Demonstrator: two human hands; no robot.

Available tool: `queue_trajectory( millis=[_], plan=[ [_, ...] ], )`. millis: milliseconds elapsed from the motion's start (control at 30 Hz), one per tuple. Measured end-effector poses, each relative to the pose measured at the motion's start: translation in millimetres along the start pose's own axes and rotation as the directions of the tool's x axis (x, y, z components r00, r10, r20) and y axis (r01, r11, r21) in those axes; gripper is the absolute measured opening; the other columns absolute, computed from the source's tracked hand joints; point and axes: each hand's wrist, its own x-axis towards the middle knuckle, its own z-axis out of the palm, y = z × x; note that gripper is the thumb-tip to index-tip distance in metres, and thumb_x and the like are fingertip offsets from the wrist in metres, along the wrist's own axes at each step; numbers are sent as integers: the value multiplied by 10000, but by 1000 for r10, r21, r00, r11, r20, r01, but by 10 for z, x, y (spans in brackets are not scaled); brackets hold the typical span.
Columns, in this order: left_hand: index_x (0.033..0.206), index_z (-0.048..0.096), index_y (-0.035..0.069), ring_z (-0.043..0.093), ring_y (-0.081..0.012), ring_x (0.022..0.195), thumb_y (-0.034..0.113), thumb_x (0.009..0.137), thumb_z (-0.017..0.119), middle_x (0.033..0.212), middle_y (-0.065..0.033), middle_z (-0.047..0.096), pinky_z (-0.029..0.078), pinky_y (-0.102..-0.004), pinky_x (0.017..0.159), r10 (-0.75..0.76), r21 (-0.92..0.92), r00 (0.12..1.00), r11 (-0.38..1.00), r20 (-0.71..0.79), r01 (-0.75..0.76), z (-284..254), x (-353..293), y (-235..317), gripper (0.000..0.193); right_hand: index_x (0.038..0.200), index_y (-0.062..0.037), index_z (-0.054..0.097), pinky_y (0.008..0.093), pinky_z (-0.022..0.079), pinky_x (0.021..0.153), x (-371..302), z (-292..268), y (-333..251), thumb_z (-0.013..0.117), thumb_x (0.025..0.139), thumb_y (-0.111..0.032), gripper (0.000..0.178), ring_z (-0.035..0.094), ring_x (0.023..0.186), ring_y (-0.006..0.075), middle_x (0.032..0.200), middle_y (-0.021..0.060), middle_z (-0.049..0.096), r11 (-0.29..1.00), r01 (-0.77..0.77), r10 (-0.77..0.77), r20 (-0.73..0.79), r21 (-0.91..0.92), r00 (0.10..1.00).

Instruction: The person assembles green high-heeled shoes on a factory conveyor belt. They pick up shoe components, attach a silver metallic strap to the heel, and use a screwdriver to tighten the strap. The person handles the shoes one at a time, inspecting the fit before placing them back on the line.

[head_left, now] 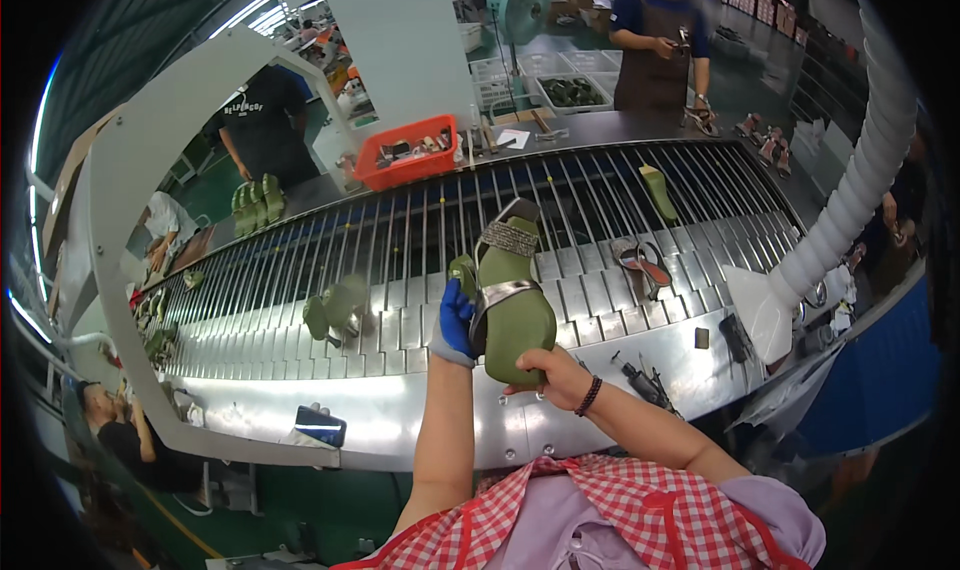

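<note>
Both hands hold a green shoe last (522, 335) dressed with sandal straps, raised above the slatted conveyor. A glittery band (508, 238) crosses it at the far end and a smooth silvery strap (507, 292) crosses its middle. My left hand (455, 322), in a blue glove, closes on the last's left side; its fingertips are partly hidden. My bare right hand (556, 378) grips the rounded near end, thumb on top. Beside my left fingers shows another small green piece (461, 271); whether that hand holds it too, I cannot tell.
Metal rollers and plates form the conveyor (240, 355). On it are a strappy sandal (641, 263), a green last (658, 192) and more green lasts (318, 315). A red bin (405, 155) stands beyond. A phone (320, 426) lies on the near ledge. A white hose (850, 185) hangs right. Co-workers stand across.
</note>
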Motion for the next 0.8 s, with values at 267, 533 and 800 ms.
queue_trajectory(
  millis=[267,533,800],
  plan=[
    [1002,632,85,650,-234,840,399,961,417,918,-83,674,524,-362,806,478,-141,824,878,305,-457,-481,25,1378,382,1159,2,538,427,596,661,-265,-262,127,601,820,-150,377,646,888,250,1043,129,615,944,-324,325,4,-66,946],
    [961,588,114,619,-178,723,399,964,460,782,-27,612,535,-323,738,242,-85,959,969,148,-232,-1261,-150,491,312,1075,22,575,375,583,562,1095,-1865,-442,687,715,-231,454,649,840,266,1016,175,602,781,-401,38,-604,-479,796],
    [1240,541,57,658,-229,928,417,944,466,1118,-121,649,546,-366,820,13,-223,900,970,435,94,-1086,171,-325,472,1279,-85,551,351,343,1065,1297,-1281,-114,664,803,-199,502,428,1294,263,1390,129,475,505,221,-225,120,-834,967]
  ],
)
